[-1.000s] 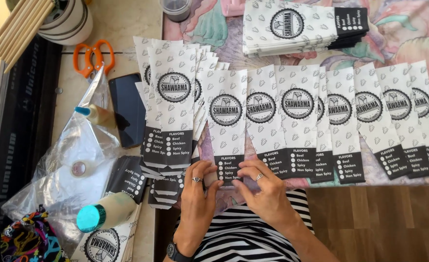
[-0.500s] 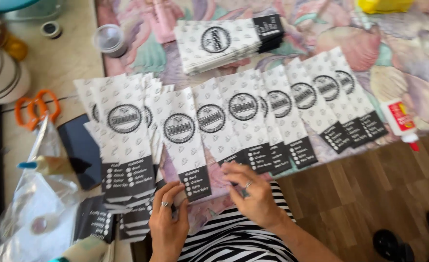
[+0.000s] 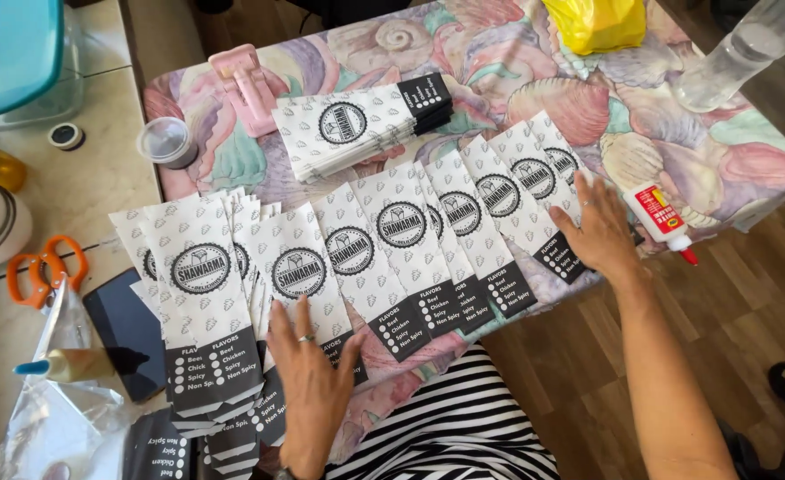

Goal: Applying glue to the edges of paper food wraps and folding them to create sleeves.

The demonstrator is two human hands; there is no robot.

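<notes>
Head view: your left hand point(image 3: 310, 391) lies flat with fingers spread, gripping nothing, pressing on the paper bags point(image 3: 383, 244) at the near left of the fanned row on the cloth-covered table point(image 3: 730, 169). Your right hand point(image 3: 598, 229) rests open on the row's far right end. A neat stack of bags point(image 3: 357, 129) sits behind; a glue bottle point(image 3: 663, 220) lies just right of your right hand, scissors point(image 3: 46, 267) well left. Half a second ago both hands pinched one bag together at the near edge; now they are spread apart.
</notes>
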